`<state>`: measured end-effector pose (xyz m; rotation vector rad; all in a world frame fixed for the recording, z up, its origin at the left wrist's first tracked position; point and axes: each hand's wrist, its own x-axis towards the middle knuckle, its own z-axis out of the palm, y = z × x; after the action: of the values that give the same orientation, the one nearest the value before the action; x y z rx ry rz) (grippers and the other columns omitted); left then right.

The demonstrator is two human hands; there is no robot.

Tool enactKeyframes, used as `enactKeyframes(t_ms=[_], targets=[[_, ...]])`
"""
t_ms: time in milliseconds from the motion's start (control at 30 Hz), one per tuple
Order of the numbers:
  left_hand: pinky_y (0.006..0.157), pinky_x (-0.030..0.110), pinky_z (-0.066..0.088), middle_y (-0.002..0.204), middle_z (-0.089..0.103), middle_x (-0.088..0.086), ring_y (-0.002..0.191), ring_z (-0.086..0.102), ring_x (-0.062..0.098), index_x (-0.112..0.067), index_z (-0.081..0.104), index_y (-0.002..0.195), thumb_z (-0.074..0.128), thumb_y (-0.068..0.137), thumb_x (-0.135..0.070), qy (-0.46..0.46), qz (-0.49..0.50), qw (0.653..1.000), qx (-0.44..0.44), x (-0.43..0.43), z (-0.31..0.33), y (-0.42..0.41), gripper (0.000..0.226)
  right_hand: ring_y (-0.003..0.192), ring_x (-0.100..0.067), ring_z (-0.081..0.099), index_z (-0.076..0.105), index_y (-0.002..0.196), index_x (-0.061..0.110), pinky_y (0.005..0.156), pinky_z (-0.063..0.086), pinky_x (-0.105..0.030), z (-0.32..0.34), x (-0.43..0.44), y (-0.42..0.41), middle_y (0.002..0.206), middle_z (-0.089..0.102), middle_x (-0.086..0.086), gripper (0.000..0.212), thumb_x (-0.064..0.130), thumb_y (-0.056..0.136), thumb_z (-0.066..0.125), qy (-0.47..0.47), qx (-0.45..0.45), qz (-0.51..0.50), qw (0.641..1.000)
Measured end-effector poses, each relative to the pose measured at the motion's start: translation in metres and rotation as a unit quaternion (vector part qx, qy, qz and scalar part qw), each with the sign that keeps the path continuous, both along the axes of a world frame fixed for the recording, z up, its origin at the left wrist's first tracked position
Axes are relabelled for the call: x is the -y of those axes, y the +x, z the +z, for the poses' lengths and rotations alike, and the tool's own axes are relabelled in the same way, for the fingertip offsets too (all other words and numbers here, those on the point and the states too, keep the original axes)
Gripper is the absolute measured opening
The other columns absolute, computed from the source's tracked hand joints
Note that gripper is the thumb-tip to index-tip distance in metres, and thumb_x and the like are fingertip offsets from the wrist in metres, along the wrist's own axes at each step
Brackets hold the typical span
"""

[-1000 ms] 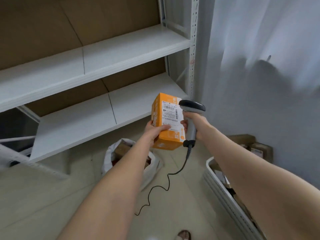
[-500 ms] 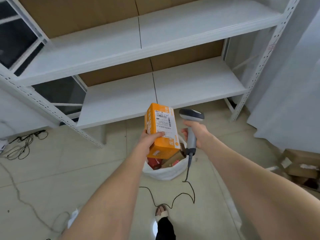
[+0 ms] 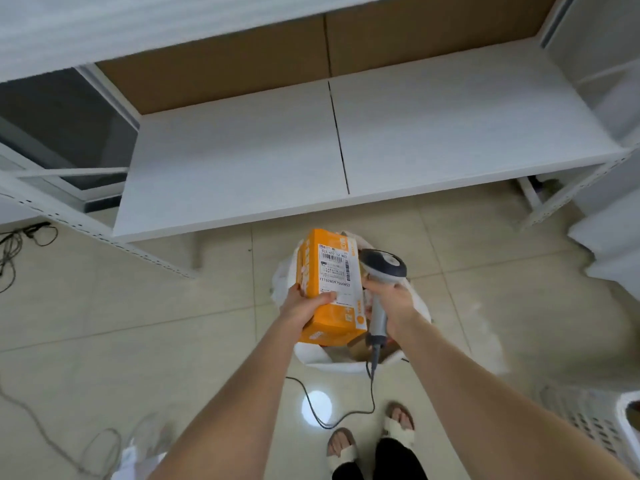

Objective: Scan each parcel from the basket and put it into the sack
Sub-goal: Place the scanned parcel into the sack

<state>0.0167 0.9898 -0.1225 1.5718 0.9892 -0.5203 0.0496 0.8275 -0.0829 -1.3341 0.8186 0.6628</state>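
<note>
Nearest, below both forearms, stand two slippered feet [image 3: 398,424] on the tiled floor, with the scanner's cable [image 3: 360,410] looping just ahead of them. Low to the right of the right arm, the white basket [image 3: 588,420] shows only at the frame edge; its contents cannot be made out.

The left hand [image 3: 304,308] grasps the orange box [image 3: 332,271] from its left side, thumb across the white label, which faces up. The right hand [image 3: 391,299] is clenched round the scanner [image 3: 382,263] handle, and the scanner head sits just beside the box's right edge, at label height.

Directly under both hands lies the white sack [image 3: 332,358], its mouth open, with other parcels dimly visible inside. This is the change. A second ago the box was held up against the shelf with the sack well off to the lower left of the hands. Half a second ago the sack was only just beneath them. Now the box hangs squarely over the opening. The grip on both things has stayed the same throughout.

I judge the scan done or nearly so, and the drop into the sack next.

Beyond the hands runs the white shelf [image 3: 242,150].
</note>
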Motion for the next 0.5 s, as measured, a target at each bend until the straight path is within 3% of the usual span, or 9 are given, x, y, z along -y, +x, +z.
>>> enactKeyframes(t_ms=[133,267,367,500], targets=[[0.097,0.055,0.047,0.131,0.056,0.002,0.118,0.055,0.032,-0.03,0.038,0.135,0.087,0.04,-0.054,0.014,0.028,0.999,-0.031,-0.006,-0.098,0.015,0.11,0.102,-0.032,0.062,0.058,0.099,0.01,0.097,0.049,-0.048,-0.093,-0.019,0.022,0.109,0.066,-0.013,0.024,0.008,0.082,0.075,-0.016,-0.03,0.028,0.999],[0.101,0.05,0.045,0.133,0.049,0.005,0.125,0.045,0.032,-0.03,0.035,0.138,0.086,0.061,-0.043,0.069,0.075,0.994,-0.048,-0.001,-0.193,0.019,0.093,0.095,-0.026,0.061,0.058,0.106,0.009,0.091,0.05,-0.039,-0.181,-0.029,0.038,0.111,0.066,-0.016,0.025,0.011,0.085,0.072,-0.024,-0.054,0.073,0.996],[0.099,0.049,0.047,0.133,0.044,0.008,0.122,0.046,0.033,-0.035,0.034,0.139,0.086,0.055,-0.046,0.063,0.14,0.987,-0.051,0.013,-0.248,0.015,0.099,0.088,-0.02,0.056,0.056,0.104,0.009,0.083,0.046,-0.03,-0.233,-0.031,0.049,0.104,0.063,-0.011,0.022,0.017,0.088,0.07,-0.047,-0.057,0.085,0.994],[0.098,0.047,0.046,0.133,0.049,0.009,0.12,0.048,0.035,-0.033,0.035,0.139,0.076,0.053,-0.058,0.049,0.241,0.968,-0.05,0.033,-0.29,0.008,0.099,0.082,-0.021,0.056,0.057,0.106,0.011,0.081,0.042,-0.033,-0.272,-0.025,0.059,0.089,0.06,-0.003,0.027,0.019,0.085,0.072,-0.082,-0.075,0.019,0.994]])
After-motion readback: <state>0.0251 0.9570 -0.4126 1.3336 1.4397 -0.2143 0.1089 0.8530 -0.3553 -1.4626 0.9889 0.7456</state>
